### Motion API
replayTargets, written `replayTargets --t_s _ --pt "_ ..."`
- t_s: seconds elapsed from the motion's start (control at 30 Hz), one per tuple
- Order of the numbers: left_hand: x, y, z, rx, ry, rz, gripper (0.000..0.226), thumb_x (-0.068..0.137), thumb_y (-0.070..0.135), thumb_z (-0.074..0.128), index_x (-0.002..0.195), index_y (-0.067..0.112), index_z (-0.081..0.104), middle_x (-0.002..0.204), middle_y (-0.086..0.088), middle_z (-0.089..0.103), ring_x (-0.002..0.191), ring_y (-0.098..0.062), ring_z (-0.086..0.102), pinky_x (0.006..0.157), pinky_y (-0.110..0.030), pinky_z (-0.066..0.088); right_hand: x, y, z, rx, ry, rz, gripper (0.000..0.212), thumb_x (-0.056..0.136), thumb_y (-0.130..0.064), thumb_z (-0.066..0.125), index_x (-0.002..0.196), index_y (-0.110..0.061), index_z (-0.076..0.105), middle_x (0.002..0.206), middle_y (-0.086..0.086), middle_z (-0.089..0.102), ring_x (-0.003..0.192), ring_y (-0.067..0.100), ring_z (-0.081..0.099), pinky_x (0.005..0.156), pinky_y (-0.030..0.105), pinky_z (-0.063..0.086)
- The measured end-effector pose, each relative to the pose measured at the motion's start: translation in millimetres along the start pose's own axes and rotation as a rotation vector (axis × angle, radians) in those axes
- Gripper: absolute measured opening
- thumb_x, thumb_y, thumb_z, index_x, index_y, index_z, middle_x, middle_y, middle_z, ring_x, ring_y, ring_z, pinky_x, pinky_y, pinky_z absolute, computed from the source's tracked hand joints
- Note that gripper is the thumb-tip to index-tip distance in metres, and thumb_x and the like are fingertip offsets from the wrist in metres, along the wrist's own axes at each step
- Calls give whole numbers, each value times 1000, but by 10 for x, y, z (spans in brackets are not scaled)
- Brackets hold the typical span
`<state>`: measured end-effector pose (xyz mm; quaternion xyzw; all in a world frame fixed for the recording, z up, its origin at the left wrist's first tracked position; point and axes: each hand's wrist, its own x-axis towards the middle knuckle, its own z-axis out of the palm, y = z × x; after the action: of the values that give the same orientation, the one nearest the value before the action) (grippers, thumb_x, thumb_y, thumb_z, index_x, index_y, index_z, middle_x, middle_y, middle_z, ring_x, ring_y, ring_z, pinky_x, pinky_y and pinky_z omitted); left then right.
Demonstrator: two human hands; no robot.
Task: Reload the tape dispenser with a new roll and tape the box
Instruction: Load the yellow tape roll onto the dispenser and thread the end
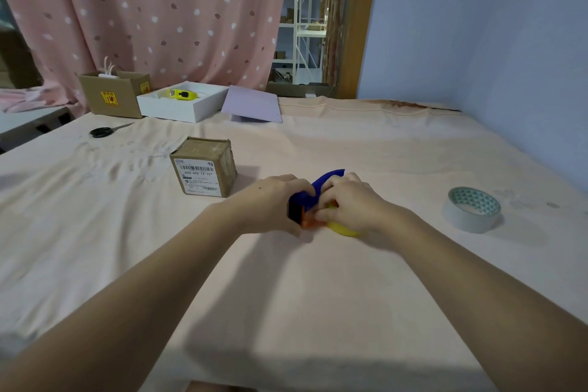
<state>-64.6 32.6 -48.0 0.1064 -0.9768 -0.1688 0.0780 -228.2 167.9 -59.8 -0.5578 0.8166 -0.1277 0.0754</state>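
A person works with both hands on a blue tape dispenser (313, 192) lying on its side on a surface (318, 296) draped in pale pink cloth. The left hand (273, 200) grips the dispenser's blue body and black front end, apparently to pin it down, while the right hand (346, 202) closes its fingers over the orange and yellow parts at the roll holder; whether a roll sits under that hand cannot be told. A roll of tape (472, 210) with a teal triangle-patterned core lies flat well apart to the right, untouched, likely either the fresh roll waiting or one already taken off. The small cardboard box (205, 167) to be taped, with a shipping label facing the camera, stands just beyond the left hand, near enough to reach once the dispenser is loaded. Farther back, along a pink spotted curtain (143, 9), lie black-handled scissors (103, 131), an open brown carton (113, 92), a white tray (183, 102) holding a yellow tool, and a lilac board (253, 105) propped at a tilt. By this showing, the reloading step is under way and the taping is not yet begun.
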Motion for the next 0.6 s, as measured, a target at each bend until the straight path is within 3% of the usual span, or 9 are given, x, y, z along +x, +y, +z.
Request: replayTargets --t_s 0.1,0.23,0.33,0.4,0.5,0.6 --pt "-74 -57 76 -69 64 -94 71 74 42 85 133 36 47 124 11 63 95 -14 65 83 -33 54 -20 -1 0 -42 13 -37 14 92 -45 59 91 -38 72 119 -15 53 116 20 33 99 37 31" --pt "-122 -61 249 -169 136 -151 58 83 31 77 133 30 48 120 5 66 86 -18 65 84 -38 54 -12 -18 43 -44 18 -1 13 89 -44 54 85 -42 66 120 -15 53 118 21 35 102 41 35" --pt "-117 -35 342 -246 187 -182 52 84 25 75 129 31 49 111 3 68 83 -20 63 83 -39 53 -13 -48 44 -49 37 8 23 87 -40 53 105 -43 67 121 -11 54 119 21 36 102 40 35" --pt "-122 -30 386 -284 219 -197 52 84 23 75 128 31 49 108 5 68 82 -19 63 83 -38 52 -12 -60 46 -62 58 11 25 88 -37 53 108 -40 67 122 -9 55 119 23 36 100 39 34" --pt "-161 -60 436 -386 301 -254 46 82 18 79 114 27 46 108 11 67 84 -15 67 81 -36 52 -2 -61 79 -63 68 15 20 90 -41 56 103 -40 72 126 -12 53 122 23 34 102 39 31" --pt "-188 -112 487 -432 356 -304 35 81 16 80 91 24 47 89 6 72 79 -14 68 74 -34 50 -16 -57 92 -14 58 12 15 89 -48 60 94 -46 74 128 -16 51 123 20 30 107 38 25"
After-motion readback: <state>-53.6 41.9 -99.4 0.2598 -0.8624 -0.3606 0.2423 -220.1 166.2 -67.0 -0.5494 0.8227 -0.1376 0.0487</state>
